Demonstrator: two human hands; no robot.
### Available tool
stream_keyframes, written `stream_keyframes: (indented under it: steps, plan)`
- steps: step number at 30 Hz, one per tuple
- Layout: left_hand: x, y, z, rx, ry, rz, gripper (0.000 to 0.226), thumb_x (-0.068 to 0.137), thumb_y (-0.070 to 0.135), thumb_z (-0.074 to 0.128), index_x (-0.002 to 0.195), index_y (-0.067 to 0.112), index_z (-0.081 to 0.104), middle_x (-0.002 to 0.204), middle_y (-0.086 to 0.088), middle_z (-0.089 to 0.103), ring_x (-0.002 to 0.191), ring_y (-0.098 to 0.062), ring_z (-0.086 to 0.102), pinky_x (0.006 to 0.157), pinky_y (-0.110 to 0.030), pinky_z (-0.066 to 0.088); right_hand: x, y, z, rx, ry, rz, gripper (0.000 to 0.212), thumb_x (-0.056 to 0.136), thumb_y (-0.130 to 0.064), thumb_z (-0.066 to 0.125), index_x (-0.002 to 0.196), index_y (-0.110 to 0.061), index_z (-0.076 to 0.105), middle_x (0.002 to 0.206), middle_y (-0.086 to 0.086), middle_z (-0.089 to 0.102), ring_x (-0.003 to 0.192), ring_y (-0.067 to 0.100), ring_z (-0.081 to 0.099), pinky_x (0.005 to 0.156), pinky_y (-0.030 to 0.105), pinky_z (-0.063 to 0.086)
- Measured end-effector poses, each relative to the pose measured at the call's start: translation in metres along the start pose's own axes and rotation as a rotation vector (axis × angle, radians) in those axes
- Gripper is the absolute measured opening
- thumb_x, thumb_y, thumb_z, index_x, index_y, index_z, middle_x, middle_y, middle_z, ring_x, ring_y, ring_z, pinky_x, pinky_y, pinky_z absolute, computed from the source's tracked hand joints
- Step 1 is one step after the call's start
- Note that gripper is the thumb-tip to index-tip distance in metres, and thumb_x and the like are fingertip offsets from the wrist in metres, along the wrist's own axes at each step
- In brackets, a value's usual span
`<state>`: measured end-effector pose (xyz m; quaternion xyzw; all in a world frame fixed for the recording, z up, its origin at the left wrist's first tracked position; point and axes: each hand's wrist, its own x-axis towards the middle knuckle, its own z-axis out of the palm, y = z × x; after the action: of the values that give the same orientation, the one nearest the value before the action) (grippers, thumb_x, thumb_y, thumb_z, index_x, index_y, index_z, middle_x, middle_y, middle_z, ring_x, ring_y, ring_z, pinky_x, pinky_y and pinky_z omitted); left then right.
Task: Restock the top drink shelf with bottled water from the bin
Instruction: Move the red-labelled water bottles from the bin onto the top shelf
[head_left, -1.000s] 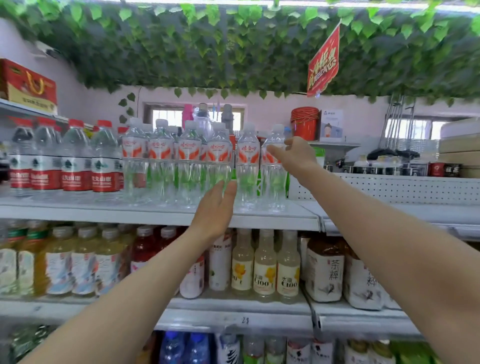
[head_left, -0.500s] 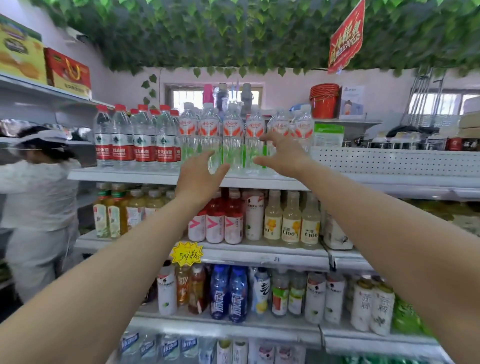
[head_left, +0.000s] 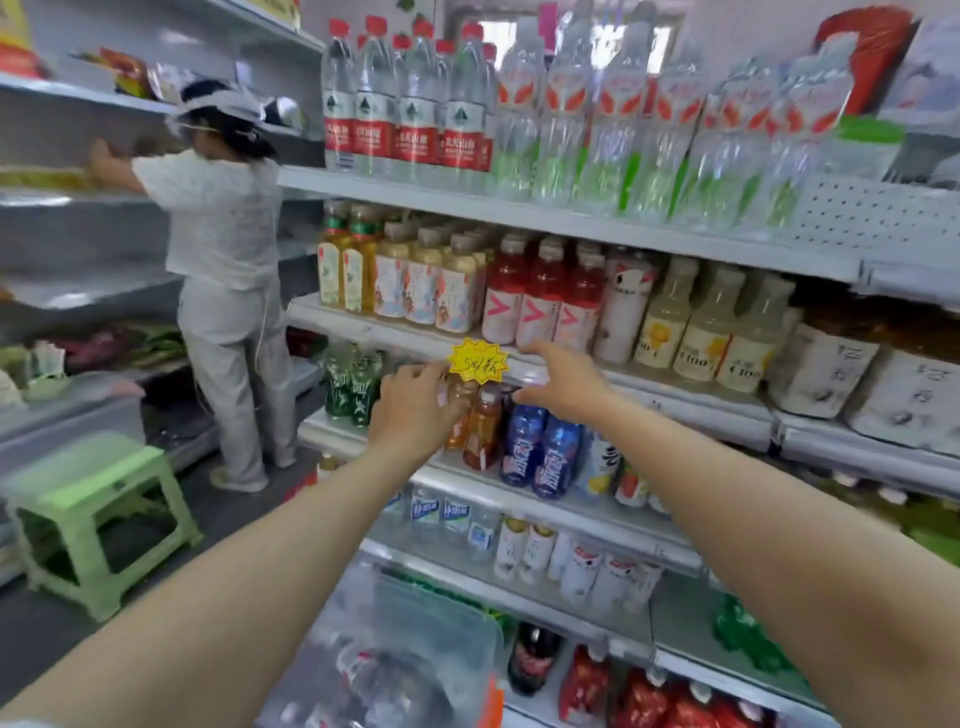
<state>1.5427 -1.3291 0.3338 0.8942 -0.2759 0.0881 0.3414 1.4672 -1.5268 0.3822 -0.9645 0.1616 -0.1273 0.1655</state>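
The top drink shelf (head_left: 545, 221) holds red-labelled water bottles (head_left: 410, 124) on its left and clear white-capped water bottles (head_left: 618, 135) on its right. A clear plastic bin (head_left: 395, 654) with water bottles inside stands low in front of the shelves, under my arms. My left hand (head_left: 413, 408) and my right hand (head_left: 563, 382) hang empty, fingers loosely spread, in front of the third shelf near a yellow price tag (head_left: 478, 362). Neither hand touches a bottle.
A person in white (head_left: 228, 270) stands at the left, reaching into a side shelf. A green plastic stool (head_left: 98, 514) sits on the floor at the left. Lower shelves carry juice, tea and soda bottles.
Both hands have dropped from the top shelf's water bottles to the height of the third shelf. The view has tilted downward, so the bin now shows.
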Motion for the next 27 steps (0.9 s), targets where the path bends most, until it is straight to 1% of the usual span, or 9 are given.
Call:
stream_keyframes:
  steps: [6, 8, 10, 14, 17, 19, 22, 24, 27]
  plan:
    - [-0.031, -0.088, 0.071, 0.086, -0.136, -0.156, 0.061, 0.092, 0.044, 0.065, 0.146, 0.023, 0.046, 0.141, -0.013, 0.050, 0.133, -0.034, 0.039, 0.105, -0.046, 0.038, 0.019, 0.026, 0.123, 0.031, -0.236, 0.004, 0.074, 0.084, -0.035, 0.082, 0.147, -0.022, 0.046, 0.132, 0.017, 0.057, 0.121, 0.034, 0.055, 0.086, 0.030, 0.041]
    - [-0.043, -0.121, 0.096, 0.097, -0.195, -0.235, 0.061, 0.092, 0.041, 0.066, 0.146, 0.022, 0.046, 0.142, -0.013, 0.049, 0.134, -0.033, 0.040, 0.106, -0.044, 0.037, 0.024, 0.034, 0.166, 0.037, -0.332, 0.023, 0.072, 0.085, -0.035, 0.080, 0.147, -0.024, 0.046, 0.136, 0.017, 0.055, 0.122, 0.034, 0.054, 0.086, 0.032, 0.042]
    - [-0.055, -0.155, 0.121, 0.113, -0.247, -0.323, 0.062, 0.091, 0.040, 0.067, 0.146, 0.022, 0.046, 0.142, -0.014, 0.049, 0.132, -0.034, 0.042, 0.107, -0.042, 0.037, 0.028, 0.044, 0.209, 0.056, -0.423, 0.031, 0.070, 0.086, -0.033, 0.079, 0.147, -0.024, 0.046, 0.141, 0.016, 0.054, 0.126, 0.033, 0.053, 0.092, 0.033, 0.043]
    - [-0.084, -0.215, 0.168, 0.148, -0.338, -0.512, 0.063, 0.091, 0.042, 0.066, 0.147, 0.024, 0.044, 0.149, -0.011, 0.045, 0.137, -0.031, 0.039, 0.112, -0.039, 0.032, 0.030, 0.060, 0.291, 0.099, -0.616, 0.041, 0.072, 0.085, -0.031, 0.081, 0.148, -0.019, 0.047, 0.150, 0.012, 0.050, 0.135, 0.029, 0.050, 0.101, 0.030, 0.040]
    - [-0.115, -0.255, 0.203, 0.128, -0.381, -0.655, 0.063, 0.091, 0.042, 0.067, 0.147, 0.023, 0.045, 0.147, -0.013, 0.046, 0.139, -0.031, 0.036, 0.112, -0.042, 0.032, 0.025, 0.073, 0.352, 0.110, -0.750, 0.070, 0.071, 0.086, -0.032, 0.080, 0.147, -0.019, 0.048, 0.147, 0.011, 0.055, 0.130, 0.028, 0.055, 0.095, 0.028, 0.041]
    - [-0.138, -0.278, 0.224, 0.134, -0.391, -0.744, 0.062, 0.090, 0.045, 0.066, 0.146, 0.026, 0.047, 0.146, -0.010, 0.046, 0.139, -0.030, 0.035, 0.112, -0.043, 0.031, 0.020, 0.081, 0.393, 0.145, -0.829, 0.119, 0.069, 0.086, -0.032, 0.080, 0.147, -0.019, 0.048, 0.148, 0.009, 0.053, 0.129, 0.029, 0.056, 0.098, 0.029, 0.042]
    - [-0.165, -0.304, 0.255, 0.230, -0.446, -0.799, 0.060, 0.092, 0.054, 0.058, 0.146, 0.031, 0.046, 0.151, -0.008, 0.043, 0.143, -0.027, 0.030, 0.119, -0.044, 0.019, 0.014, 0.090, 0.451, 0.178, -0.939, 0.172, 0.064, 0.087, -0.033, 0.078, 0.143, -0.020, 0.051, 0.142, 0.008, 0.057, 0.130, 0.027, 0.057, 0.099, 0.035, 0.049]
    - [-0.179, -0.314, 0.273, 0.286, -0.464, -0.812, 0.057, 0.095, 0.057, 0.051, 0.145, 0.031, 0.047, 0.151, -0.008, 0.043, 0.146, -0.027, 0.026, 0.121, -0.048, 0.007, 0.011, 0.091, 0.485, 0.202, -0.989, 0.206, 0.065, 0.087, -0.039, 0.078, 0.143, -0.020, 0.051, 0.141, 0.006, 0.058, 0.131, 0.026, 0.055, 0.098, 0.030, 0.045]
    - [-0.199, -0.321, 0.294, 0.398, -0.439, -0.774, 0.050, 0.098, 0.055, 0.046, 0.137, 0.027, 0.059, 0.143, -0.011, 0.054, 0.144, -0.030, 0.034, 0.122, -0.053, 0.000, 0.015, 0.088, 0.530, 0.264, -1.030, 0.273, 0.065, 0.087, -0.046, 0.075, 0.142, -0.021, 0.052, 0.139, 0.003, 0.059, 0.122, 0.022, 0.058, 0.093, 0.028, 0.044]
